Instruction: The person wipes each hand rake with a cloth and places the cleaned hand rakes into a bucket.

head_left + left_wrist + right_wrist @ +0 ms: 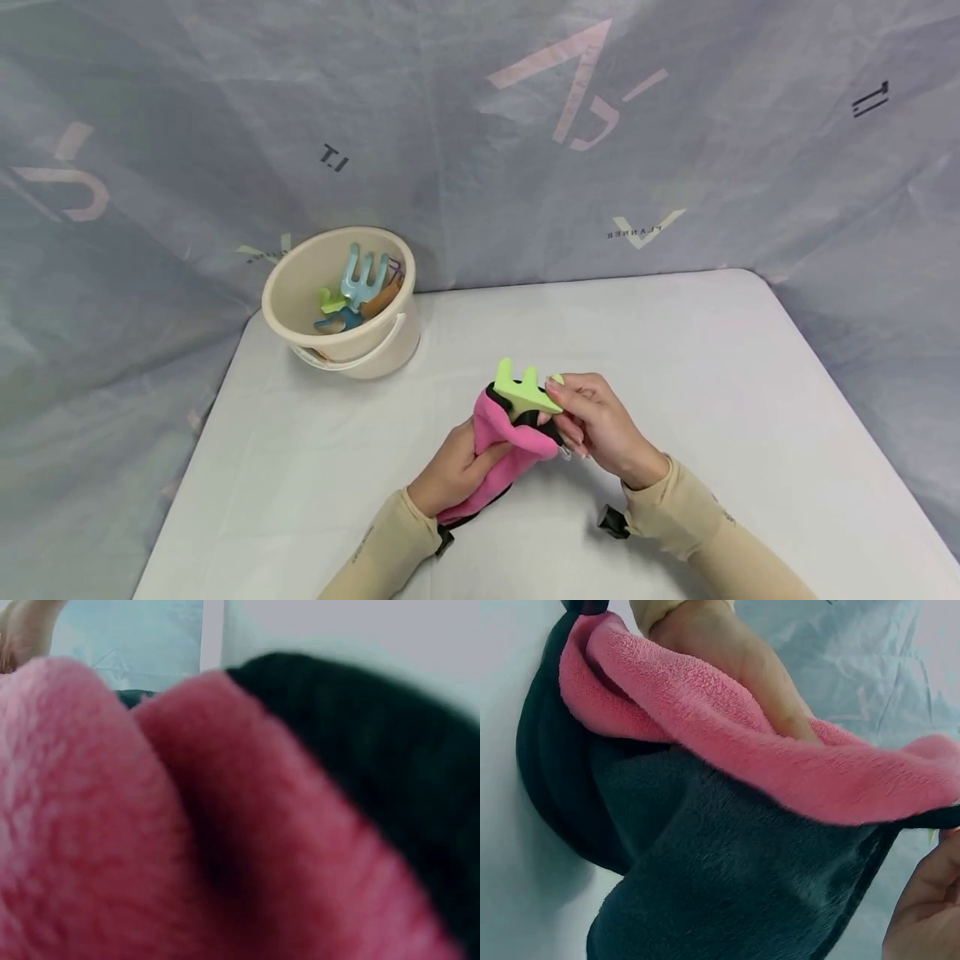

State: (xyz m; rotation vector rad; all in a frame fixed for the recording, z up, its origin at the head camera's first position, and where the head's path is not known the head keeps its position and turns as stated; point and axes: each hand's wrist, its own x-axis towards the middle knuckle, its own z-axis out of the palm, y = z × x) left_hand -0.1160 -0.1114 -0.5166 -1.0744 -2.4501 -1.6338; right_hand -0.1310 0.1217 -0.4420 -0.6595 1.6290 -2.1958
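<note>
My left hand (450,471) grips a plush cloth (495,429), pink on one side and dark grey on the other, bunched around a lime-green toy rake head (525,396). Its prongs point up and away from me; the cloth hides the lower part. At the rake's right edge, my right hand (600,425) pinches it between thumb and fingers. Pink pile of the cloth (82,810) fills most of the left wrist view. In the right wrist view the grey side of the cloth (727,840) hangs below the left hand (735,656), with the right hand (930,900) at the edge.
A cream bucket (401,346) with a handle stands at the back left of the white table (600,325). Inside are a light blue toy fork (362,290) and several green, blue, brown and purple pieces. Behind the table hangs a grey printed sheet (450,167).
</note>
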